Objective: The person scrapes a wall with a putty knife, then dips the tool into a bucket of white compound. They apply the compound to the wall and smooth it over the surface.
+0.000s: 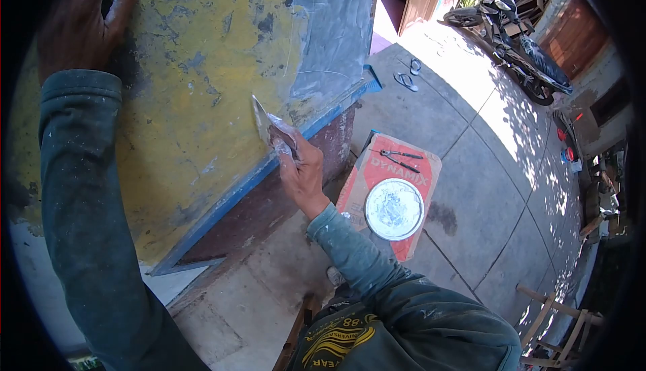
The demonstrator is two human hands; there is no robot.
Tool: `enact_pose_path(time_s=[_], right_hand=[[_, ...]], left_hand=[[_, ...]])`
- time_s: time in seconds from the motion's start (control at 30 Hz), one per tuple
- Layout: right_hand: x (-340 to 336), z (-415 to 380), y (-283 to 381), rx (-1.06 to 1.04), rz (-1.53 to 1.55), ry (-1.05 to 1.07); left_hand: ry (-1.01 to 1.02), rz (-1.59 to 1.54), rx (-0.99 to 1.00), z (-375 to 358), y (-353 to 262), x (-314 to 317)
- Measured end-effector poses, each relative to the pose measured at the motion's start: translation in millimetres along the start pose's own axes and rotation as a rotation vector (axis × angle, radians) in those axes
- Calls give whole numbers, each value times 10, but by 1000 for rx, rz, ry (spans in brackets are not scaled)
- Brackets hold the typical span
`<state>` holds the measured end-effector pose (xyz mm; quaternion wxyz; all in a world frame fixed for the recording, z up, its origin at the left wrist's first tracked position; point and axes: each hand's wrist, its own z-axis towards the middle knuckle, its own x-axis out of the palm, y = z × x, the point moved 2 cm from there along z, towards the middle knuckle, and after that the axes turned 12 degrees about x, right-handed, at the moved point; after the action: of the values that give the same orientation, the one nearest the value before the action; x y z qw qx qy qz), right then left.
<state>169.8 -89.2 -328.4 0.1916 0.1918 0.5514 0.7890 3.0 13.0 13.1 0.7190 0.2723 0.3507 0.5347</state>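
My right hand [301,172] is closed around a putty knife [260,116], its thin blade pointing up along the yellow wall [195,122]. White smears cover its fingers. My left hand [84,24] lies against the wall at the upper left, thumb apart from the fingers, with white on the thumb; the fingertips run out of view. The wall's yellow paint is chipped, with grey patches. A smooth grey area [330,27] covers its right part. Along the lower edge runs a blue strip [229,203].
On the floor, a red cardboard sheet [360,181] bears a round white lid or container top [394,209] and pliers [400,159]. Sandals [406,80] lie farther off. A motorcycle [518,51] is parked at the upper right, and a wooden frame [555,324] stands at the lower right.
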Motion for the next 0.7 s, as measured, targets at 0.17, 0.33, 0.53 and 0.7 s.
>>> enact_pose_path(time_s=[0.17, 0.33, 0.53, 0.7], right_hand=[[-295, 308, -247, 57, -29, -244], [144, 349, -442, -69, -393, -341], [243, -320, -447, -172, -394, -100], [-221, -80, -530, 234, 114, -276]], left_hand=[[-16, -33, -65, -6, -50, -25], [-21, 4, 22, 64, -49, -48], [-13, 51, 98, 87, -58, -62], [-6, 46, 96, 94, -85, -94]])
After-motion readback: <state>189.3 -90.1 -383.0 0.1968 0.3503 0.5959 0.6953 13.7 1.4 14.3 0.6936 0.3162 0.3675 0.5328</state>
